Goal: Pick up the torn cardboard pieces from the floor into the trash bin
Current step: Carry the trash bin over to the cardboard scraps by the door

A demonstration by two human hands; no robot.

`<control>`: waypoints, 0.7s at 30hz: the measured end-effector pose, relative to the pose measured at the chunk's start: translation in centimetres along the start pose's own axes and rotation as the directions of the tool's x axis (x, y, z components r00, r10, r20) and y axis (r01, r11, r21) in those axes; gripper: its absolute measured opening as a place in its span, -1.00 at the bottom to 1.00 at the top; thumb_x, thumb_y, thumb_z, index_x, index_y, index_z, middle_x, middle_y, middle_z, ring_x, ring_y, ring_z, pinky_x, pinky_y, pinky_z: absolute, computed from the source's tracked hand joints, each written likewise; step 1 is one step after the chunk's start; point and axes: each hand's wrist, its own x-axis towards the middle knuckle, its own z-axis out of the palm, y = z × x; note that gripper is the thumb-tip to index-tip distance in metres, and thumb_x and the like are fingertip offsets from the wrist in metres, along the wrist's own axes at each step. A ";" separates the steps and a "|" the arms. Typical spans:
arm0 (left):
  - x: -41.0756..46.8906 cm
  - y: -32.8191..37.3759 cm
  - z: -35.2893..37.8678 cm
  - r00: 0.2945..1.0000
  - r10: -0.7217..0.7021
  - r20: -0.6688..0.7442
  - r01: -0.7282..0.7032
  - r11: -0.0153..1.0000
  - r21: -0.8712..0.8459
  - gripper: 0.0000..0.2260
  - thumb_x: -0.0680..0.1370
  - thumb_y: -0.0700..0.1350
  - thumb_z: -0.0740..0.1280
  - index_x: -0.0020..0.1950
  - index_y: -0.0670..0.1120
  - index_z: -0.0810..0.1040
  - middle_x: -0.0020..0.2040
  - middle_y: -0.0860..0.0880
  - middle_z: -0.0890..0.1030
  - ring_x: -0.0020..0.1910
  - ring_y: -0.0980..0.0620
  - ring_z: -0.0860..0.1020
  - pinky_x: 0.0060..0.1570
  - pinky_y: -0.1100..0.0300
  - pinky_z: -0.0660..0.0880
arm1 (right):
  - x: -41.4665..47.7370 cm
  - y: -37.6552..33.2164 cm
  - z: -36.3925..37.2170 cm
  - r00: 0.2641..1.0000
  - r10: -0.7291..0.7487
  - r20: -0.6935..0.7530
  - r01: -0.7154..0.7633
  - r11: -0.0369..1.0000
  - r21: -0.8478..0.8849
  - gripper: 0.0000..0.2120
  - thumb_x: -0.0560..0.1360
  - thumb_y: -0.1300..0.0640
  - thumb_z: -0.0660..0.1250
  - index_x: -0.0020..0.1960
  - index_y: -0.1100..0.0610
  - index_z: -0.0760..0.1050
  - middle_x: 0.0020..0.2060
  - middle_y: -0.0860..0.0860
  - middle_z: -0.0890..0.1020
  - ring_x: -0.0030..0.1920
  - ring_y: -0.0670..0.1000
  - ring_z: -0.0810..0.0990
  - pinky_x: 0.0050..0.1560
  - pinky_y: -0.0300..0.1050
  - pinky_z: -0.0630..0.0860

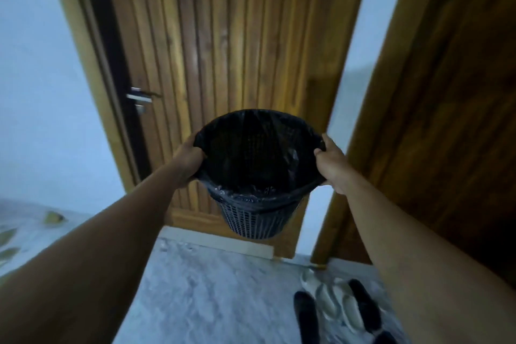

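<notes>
Gripping opposite rim sides, my left hand [187,158] and right hand [331,160] curl around the dark mesh plastic trash bin [255,220] with black liner, held mid-frame above the grey marbled floor [201,293], before the slatted wooden door [223,36].

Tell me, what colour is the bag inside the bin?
The bag is glossy black, lining a dark latticed bin; seen in the head view.

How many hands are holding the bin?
2: the left hand grips the left rim of the bin, and the right hand grips the right rim.
</notes>
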 end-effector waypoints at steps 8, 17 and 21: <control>2.5 -2.4 -16.0 0.952 0.016 -0.306 0.001 0.999 0.054 -0.46 0.48 -0.51 0.02 0.35 -0.11 0.42 0.04 -0.18 0.56 -0.11 -0.18 0.57 -0.48 0.13 0.56 | 7.7 -7.0 19.3 0.942 -0.020 0.335 0.057 0.994 -0.098 -0.48 0.75 0.11 0.00 0.65 -0.19 -0.02 0.63 -0.02 0.11 0.60 0.17 0.13 0.53 0.22 0.18; 3.9 -4.7 -32.4 0.783 -0.038 -0.621 0.028 0.999 -0.026 -0.46 0.51 -0.52 0.07 0.33 -0.01 0.39 0.08 -0.19 0.57 -0.14 -0.22 0.62 -0.38 -0.05 0.65 | 14.3 -13.1 42.2 0.747 -0.159 0.646 0.215 0.977 -0.008 -0.49 0.74 0.13 0.05 0.65 -0.12 0.06 0.62 0.01 0.16 0.58 0.18 0.19 0.54 0.21 0.24; 3.5 -5.9 -38.4 0.662 -0.041 -0.748 -0.004 0.998 -0.058 -0.47 0.57 -0.49 0.07 0.33 0.07 0.38 0.13 -0.12 0.55 -0.05 -0.15 0.60 -0.29 -0.04 0.65 | 14.6 -15.5 51.9 0.635 -0.209 0.744 0.266 0.963 0.043 -0.47 0.75 0.15 0.04 0.67 -0.07 0.00 0.64 0.04 0.10 0.59 0.20 0.14 0.54 0.19 0.23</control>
